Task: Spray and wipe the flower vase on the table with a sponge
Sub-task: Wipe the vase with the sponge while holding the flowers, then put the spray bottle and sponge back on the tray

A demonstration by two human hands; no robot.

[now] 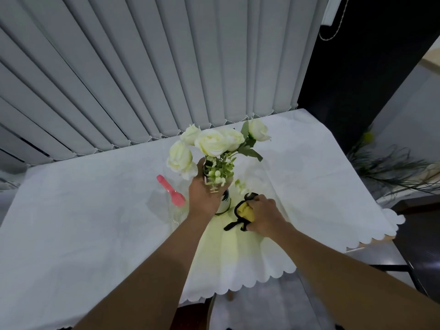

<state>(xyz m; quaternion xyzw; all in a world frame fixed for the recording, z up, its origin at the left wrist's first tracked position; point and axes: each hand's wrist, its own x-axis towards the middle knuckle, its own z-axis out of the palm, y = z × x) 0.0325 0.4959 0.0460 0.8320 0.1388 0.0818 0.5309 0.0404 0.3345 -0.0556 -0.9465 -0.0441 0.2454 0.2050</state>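
A pale vase point(224, 204) with white roses point(210, 142) and green sprigs stands near the middle of the table. My left hand point(205, 191) is wrapped around the vase's neck from the left and hides most of it. My right hand point(263, 214) sits just to the right of the vase's base, closed on a yellow sponge point(245, 210) with a black edge and a black strap trailing toward me. A clear spray bottle point(177, 206) with a pink trigger head point(172, 191) lies on the cloth left of the vase.
A white scalloped tablecloth point(95, 222) covers the table, whose near corner drops off just below my arms. Grey vertical blinds point(142, 67) hang right behind the far edge. Dry grass stems point(392, 167) lie on the floor to the right.
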